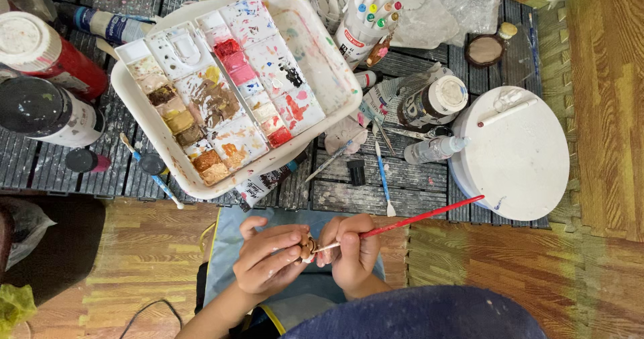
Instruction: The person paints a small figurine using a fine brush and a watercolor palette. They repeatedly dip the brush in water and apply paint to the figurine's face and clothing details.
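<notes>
At the bottom centre, the right hand (350, 250) pinches a thin red-handled paintbrush (416, 219), its tip touching a small brown figurine (307, 246). The left hand (268, 258) is closed around that figurine, holding it just beside the right, above a light blue cloth (231, 235) on the lap. Beyond them, on the dark slatted mat (402, 178), lie a white paint-stained palette tray (235, 84) and a round white lid (513, 154).

Paint palette (221, 90) in tray (322, 64), round lid (516, 158) right, bottles (47, 77) left
</notes>
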